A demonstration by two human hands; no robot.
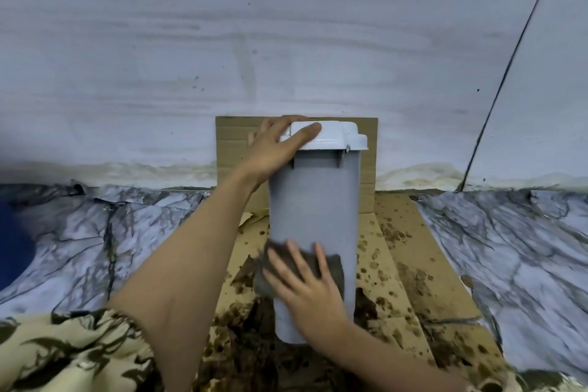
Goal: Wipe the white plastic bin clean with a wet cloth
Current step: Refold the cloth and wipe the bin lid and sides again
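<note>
I count one white plastic bin [315,216], one dark cloth [331,267] and two hands. The bin stands upright on stained cardboard [401,267] spread on the floor, its lid [331,137] shut, close to the wall [286,41] with a cardboard sheet [230,149] propped behind it. My left hand [276,149] lies flat over the lid's left edge, fingers together, steadying it. My right hand [302,283] presses the cloth flat against the bin's lower front, fingers spread. Marble-patterned floor [509,248] lies open on both sides of the cardboard.
</note>
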